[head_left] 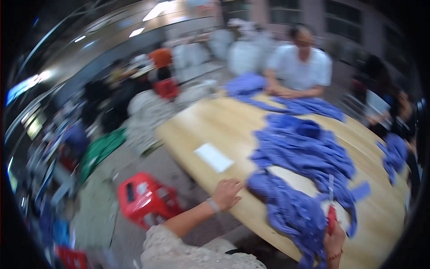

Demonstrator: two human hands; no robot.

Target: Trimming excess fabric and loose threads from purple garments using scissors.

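My right hand (334, 242) is closed round the red handle of a slim tool (331, 216). Its thin metal blade points away from me; blur hides whether it is a pair of scissors or a knife. Right beside it, on the light wood table (188, 121), a crumpled purple-blue garment (286, 204) hangs partly over the near edge. A larger heap of the same purple cloth (309, 150) lies farther off. My left hand (226, 194) rests at the table's left edge, fingers loosely spread and holding nothing, just left of the near garment.
A white paper (213, 157) lies on the table. Across it, a person in white (300, 65) handles more purple cloth (309, 106). Another purple bundle (395, 154) lies near a person at right. A red plastic stool (148, 199) stands left. Pale sacks (246, 56) stand behind.
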